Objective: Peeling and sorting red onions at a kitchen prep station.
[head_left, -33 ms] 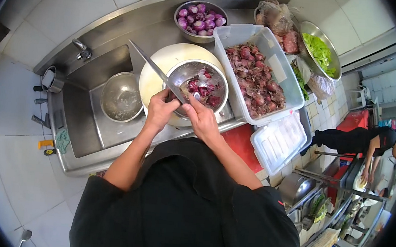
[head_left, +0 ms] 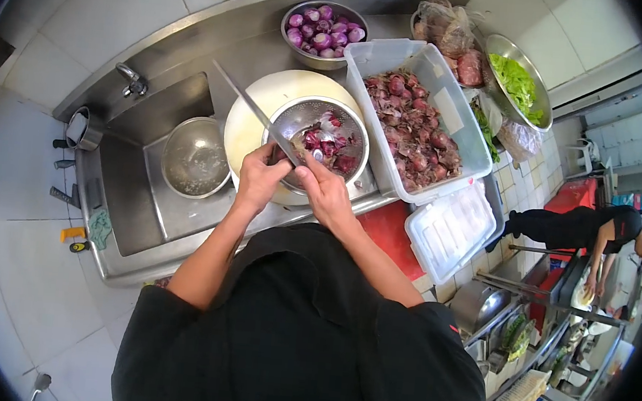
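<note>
Risk lay in the long knife [head_left: 256, 112]: gripped by the left hand [head_left: 259, 182], its blade ran toward the upper left of the frame while the right hand [head_left: 325, 193] pinched a small onion [head_left: 317, 155] just beside the edge, so a slip could have nicked a fingertip. Both hands met at the frame's centre, over the near rim of the metal colander [head_left: 298, 114].
</note>
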Demonstrator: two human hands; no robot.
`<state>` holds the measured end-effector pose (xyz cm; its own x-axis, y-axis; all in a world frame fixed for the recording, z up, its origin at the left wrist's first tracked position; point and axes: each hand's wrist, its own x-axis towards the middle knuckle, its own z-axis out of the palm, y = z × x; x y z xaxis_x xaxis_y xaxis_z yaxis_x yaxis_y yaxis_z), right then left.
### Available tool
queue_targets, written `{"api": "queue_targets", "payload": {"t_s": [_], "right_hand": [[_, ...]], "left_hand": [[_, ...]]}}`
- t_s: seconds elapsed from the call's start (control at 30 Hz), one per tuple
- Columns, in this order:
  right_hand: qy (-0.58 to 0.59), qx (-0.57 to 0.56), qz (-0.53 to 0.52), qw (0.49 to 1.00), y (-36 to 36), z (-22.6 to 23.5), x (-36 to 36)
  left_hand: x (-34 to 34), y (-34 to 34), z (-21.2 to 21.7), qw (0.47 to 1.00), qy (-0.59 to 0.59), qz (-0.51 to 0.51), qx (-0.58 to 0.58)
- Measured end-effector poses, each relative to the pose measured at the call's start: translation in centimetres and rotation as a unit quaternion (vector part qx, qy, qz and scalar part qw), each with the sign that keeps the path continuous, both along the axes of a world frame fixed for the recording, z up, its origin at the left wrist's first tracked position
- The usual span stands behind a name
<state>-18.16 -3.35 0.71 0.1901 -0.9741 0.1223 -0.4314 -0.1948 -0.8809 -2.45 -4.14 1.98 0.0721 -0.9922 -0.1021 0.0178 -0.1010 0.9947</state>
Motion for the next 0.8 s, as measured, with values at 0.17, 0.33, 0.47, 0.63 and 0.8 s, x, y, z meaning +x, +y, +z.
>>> {"api": "queue_targets", "payload": {"t_s": [0.17,0.33,0.47,0.63,0.8], "right_hand": [[-0.197,0.217,-0.005,0.956,-1.6,1.6,-0.6],[-0.312,0.430,0.001,0.847,-1.8,3.8,-2.9],[-0.484,0.537,0.122,0.680,-2.8,3.3,-4.0],[-0.406,0.491,0.030,0.770,-3.3,3.4,-3.7],[-0.323,0.451,-0.002,0.832,-3.3,4.4,-2.7]], "left_hand": [[-2.2,0.4,-0.1,0.989,-0.106,0.054,-0.083],[1.7,-1.2,-2.5,0.965,0.230,-0.123,0.031],[1.6,-1.9,-3.8,0.862,0.458,-0.212,0.042],[0.0,-2.1,-3.8,0.985,0.116,-0.122,0.025],[-1.6,-2.0,-2.0,0.980,-0.177,-0.046,-0.078]]}}
